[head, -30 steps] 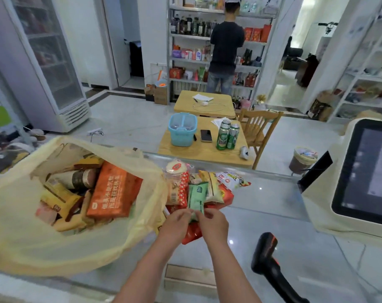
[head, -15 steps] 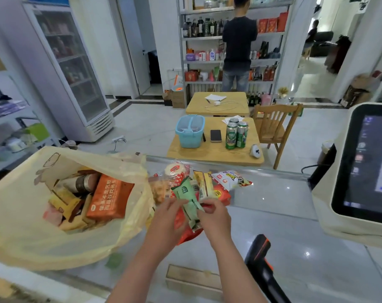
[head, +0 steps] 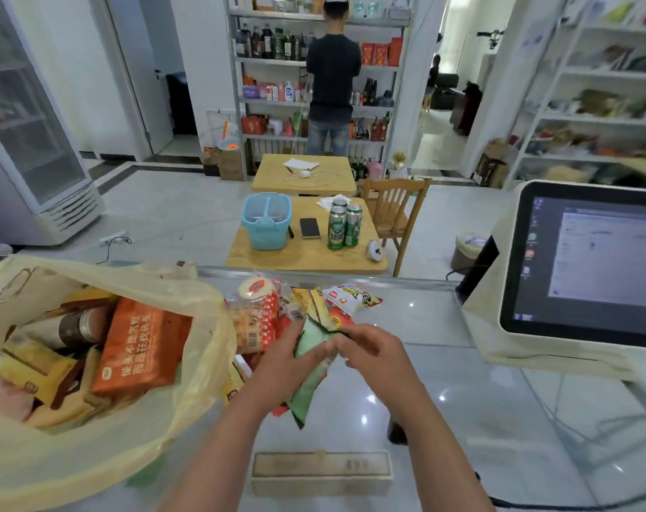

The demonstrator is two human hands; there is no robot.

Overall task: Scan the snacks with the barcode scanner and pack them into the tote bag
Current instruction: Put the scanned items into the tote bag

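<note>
Over the middle of the counter (head: 461, 400), the left hand (head: 277, 367) and right hand (head: 373, 358) both pinch a green snack packet (head: 308, 386). The open tote bag (head: 92, 456) lies at the left edge, holding snacks. More snacks (head: 262, 312) are piled by the far edge.

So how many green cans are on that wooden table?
3. Two green cans stand side by side, left and right, a third peeks up behind them. Another could hide there.
</note>
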